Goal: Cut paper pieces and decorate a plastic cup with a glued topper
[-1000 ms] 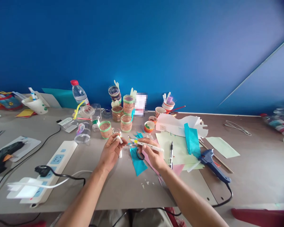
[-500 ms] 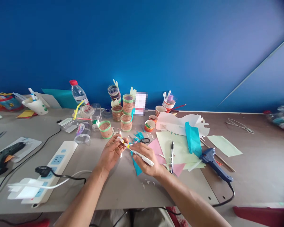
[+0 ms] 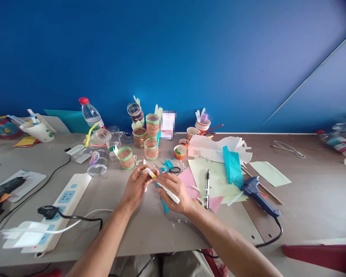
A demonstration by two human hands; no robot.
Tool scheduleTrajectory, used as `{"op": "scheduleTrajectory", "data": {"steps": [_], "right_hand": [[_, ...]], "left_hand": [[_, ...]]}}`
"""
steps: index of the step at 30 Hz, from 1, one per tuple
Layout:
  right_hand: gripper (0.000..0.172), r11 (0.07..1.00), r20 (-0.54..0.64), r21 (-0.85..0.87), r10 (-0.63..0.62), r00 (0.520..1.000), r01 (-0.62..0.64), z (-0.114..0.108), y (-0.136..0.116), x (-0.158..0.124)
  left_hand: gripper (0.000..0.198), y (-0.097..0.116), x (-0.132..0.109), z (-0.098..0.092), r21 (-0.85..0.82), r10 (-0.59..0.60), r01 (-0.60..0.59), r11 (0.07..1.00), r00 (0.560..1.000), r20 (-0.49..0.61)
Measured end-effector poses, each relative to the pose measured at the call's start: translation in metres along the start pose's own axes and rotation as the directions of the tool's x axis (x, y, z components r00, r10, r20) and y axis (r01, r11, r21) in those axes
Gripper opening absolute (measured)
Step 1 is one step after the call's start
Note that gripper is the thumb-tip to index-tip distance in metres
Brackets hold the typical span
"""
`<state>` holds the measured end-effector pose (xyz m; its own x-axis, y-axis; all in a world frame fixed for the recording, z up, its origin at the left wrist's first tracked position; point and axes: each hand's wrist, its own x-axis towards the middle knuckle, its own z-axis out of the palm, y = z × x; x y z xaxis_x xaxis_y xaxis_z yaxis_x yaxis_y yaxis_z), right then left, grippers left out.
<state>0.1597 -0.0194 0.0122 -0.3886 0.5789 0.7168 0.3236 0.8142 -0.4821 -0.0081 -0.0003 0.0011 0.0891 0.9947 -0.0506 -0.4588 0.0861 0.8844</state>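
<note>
My right hand (image 3: 175, 192) is closed round a white marker (image 3: 167, 192) with a yellow band near its tip. My left hand (image 3: 136, 185) is closed on the marker's white cap (image 3: 148, 171), and the two hands meet at the marker's tip over the table's middle. Under them lies a teal paper strip (image 3: 164, 206). Black-handled scissors (image 3: 174, 169) lie just behind my right hand. A pink sheet (image 3: 188, 180) and a black pen (image 3: 207, 184) lie to the right.
Several twine-wrapped jars (image 3: 150, 148) stand behind my hands, with a water bottle (image 3: 90, 113) at the back left. A white power strip (image 3: 60, 198) and a black glue gun (image 3: 1, 191) lie left. A blue glue gun (image 3: 256, 191), pale green sheets (image 3: 216, 177) and teal tissue (image 3: 232, 166) lie right.
My right hand turned the marker from pointing sideways and brought its tip to the cap in my left hand. The scissors, near that hand before, lie on the table behind it.
</note>
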Motion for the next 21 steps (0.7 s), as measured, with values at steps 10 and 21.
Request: {"op": "scheduleTrajectory", "data": {"steps": [10,21], "right_hand": [[0.045,0.996,0.039,-0.070,-0.049,0.998,0.051,0.002,0.009,-0.001],[0.043,0.996,0.058,-0.011,-0.088,0.994,0.088,0.009,0.018,-0.004]], "left_hand": [[0.043,-0.011,-0.004,0.005,0.046,0.034,-0.032,0.998,0.999,-0.042],[0.045,-0.016,-0.007,0.007,0.074,0.050,-0.045,0.996,0.996,-0.079]]}}
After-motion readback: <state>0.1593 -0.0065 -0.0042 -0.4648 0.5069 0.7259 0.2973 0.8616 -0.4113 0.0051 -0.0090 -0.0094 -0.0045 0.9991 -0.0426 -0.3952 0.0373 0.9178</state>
